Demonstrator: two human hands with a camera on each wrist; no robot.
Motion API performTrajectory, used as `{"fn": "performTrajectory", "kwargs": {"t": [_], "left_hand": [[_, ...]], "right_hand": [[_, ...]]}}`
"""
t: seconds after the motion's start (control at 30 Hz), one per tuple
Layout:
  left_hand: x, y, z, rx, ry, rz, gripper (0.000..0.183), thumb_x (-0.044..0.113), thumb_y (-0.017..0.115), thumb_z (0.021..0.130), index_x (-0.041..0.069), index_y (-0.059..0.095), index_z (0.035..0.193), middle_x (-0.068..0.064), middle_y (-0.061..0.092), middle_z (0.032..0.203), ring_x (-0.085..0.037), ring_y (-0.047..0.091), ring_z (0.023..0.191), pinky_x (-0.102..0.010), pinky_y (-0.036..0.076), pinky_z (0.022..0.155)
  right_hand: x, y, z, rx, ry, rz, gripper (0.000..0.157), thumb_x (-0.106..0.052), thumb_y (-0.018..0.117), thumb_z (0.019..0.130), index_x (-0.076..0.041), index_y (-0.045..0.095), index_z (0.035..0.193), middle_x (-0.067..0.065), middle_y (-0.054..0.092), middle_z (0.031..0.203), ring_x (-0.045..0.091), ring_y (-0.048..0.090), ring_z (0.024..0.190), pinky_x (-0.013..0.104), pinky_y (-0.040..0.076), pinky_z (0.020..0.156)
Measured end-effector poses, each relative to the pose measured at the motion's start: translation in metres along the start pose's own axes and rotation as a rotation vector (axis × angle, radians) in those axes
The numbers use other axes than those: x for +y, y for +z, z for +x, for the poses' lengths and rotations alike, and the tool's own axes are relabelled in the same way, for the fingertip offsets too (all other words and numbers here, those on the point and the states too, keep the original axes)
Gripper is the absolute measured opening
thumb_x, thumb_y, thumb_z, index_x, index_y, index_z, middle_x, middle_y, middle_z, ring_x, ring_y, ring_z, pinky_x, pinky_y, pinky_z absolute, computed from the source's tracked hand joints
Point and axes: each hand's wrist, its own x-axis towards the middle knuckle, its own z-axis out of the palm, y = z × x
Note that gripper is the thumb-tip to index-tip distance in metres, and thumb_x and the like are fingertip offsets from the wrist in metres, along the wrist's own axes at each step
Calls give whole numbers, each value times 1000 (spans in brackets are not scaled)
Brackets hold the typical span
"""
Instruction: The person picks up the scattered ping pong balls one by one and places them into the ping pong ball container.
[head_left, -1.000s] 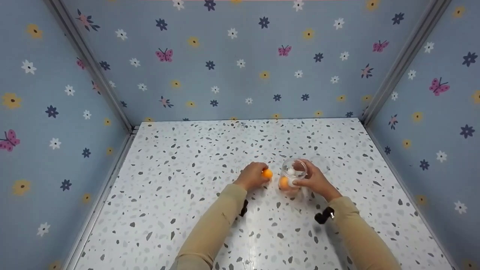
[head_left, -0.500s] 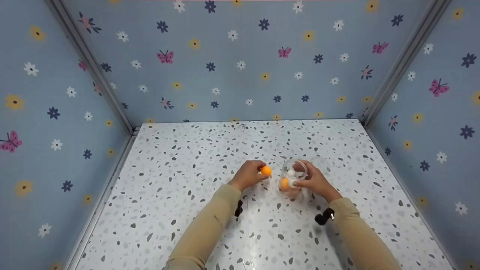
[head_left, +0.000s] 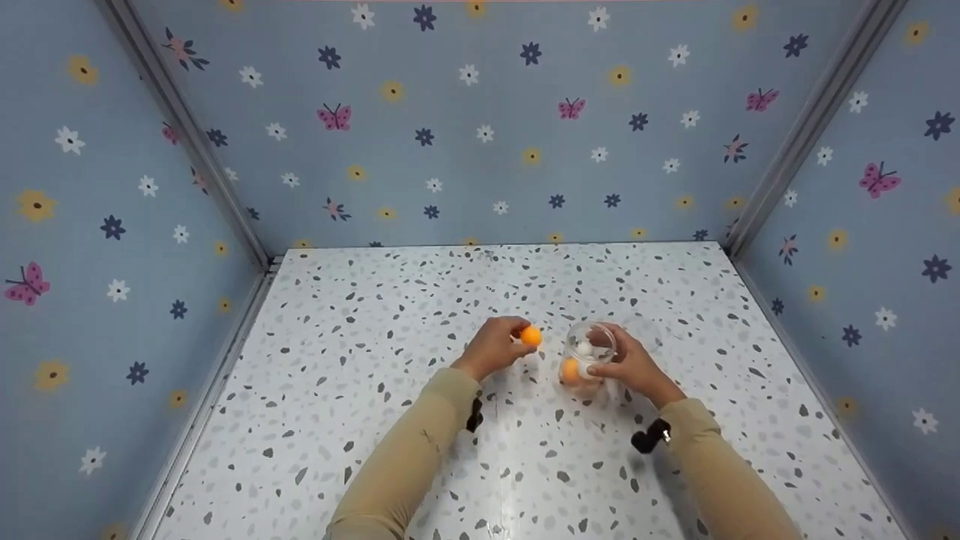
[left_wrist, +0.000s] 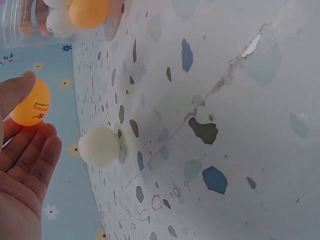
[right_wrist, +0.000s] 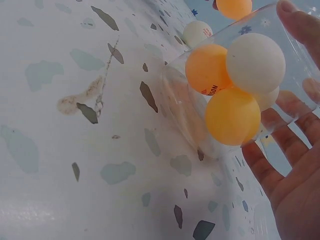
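Note:
My left hand [head_left: 491, 349] pinches an orange ping-pong ball [left_wrist: 33, 104] between thumb and fingers, just left of the clear jar's rim in the head view. The other fingers are spread below the ball in the left wrist view. Curled round the right side of the clear jar [head_left: 592, 337] is my right hand [head_left: 636, 367]. Inside the jar lie orange ping-pong balls [right_wrist: 233, 116] and white ones [right_wrist: 256, 63], heaped at the bottom. A loose white ping-pong ball [left_wrist: 99, 146] sits on the table near my left hand; in the head view the hand hides it.
The speckled white table [head_left: 420, 300] is enclosed by flower-patterned blue panels [head_left: 480, 112] at the back and both sides. A faint clear round piece [head_left: 645, 332] lies behind my right hand. A seam runs through the tabletop.
My left hand has risen slightly and shifted a little left and away from me, carrying the orange ping-pong ball. My right hand and the jar have stayed in place.

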Motion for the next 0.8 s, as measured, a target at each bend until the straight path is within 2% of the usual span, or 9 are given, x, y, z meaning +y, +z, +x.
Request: {"fn": "performTrajectory", "kwargs": {"t": [0.2, 0.4, 0.53, 0.7, 0.8], "left_hand": [[5, -3, 0, -2, 4, -9, 40, 20, 80, 101, 7, 72, 138, -11, 76, 126, -22, 70, 105, -35, 63, 89], [12, -5, 1, 12, 47, 2, 35, 21, 80, 101, 8, 75, 133, -10, 76, 123, -24, 69, 106, -37, 62, 93], [15, -5, 3, 18, 63, -8, 37, 21, 81, 100, 7, 74, 134, -10, 77, 123, -25, 71, 106, -34, 63, 92], [20, -6, 5, 17, 86, -20, 38, 21, 81, 100, 5, 74, 135, -12, 77, 123, -32, 73, 111, -38, 62, 96], [23, -6, 6, 18, 91, -23, 37, 20, 81, 100, 6, 74, 134, -11, 77, 123, -31, 72, 112, -38, 62, 98]], "right_hand": [[1, 0, 1, 0, -9, 22, 87, 4, 88, 85, 6, 43, 159, 34, 56, 153, 55, 49, 146, 18, 53, 102], [1, 0, 0, -1, -6, 11, 86, 2, 88, 86, 5, 43, 159, 32, 57, 153, 53, 50, 146, 19, 52, 103], [0, 0, 0, -2, -13, -5, 85, 1, 88, 86, 5, 44, 159, 32, 58, 153, 52, 50, 147, 19, 53, 101], [0, 0, 0, 0, -14, -12, 84, 0, 88, 87, 5, 44, 159, 32, 58, 152, 52, 50, 147, 19, 53, 100], [-1, 0, 1, 0, -8, -9, 83, 0, 88, 87, 4, 45, 159, 32, 58, 152, 52, 51, 146, 20, 52, 100]]}}
